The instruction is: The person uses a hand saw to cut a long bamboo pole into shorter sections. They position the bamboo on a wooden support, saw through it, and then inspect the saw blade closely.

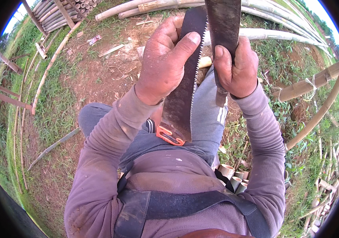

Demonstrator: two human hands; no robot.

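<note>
My left hand is closed around the upper part of a hand saw, its thumb pressed on the dark blade. The saw slants down toward my lap, toothed edge to the right, and its orange handle lies against my thigh. A dark, broad-bladed machete stands blade up in my right hand, gripped low on the blade near its handle. The two blades are close side by side, the machete just right of the saw teeth. The machete's tip runs out of view at the top.
Long bamboo poles lie across the ground ahead, and more are stacked at the far left. Cut bamboo tubes stand by my right hip. A tied bamboo frame is at the right. A flat grey strip lies to my left.
</note>
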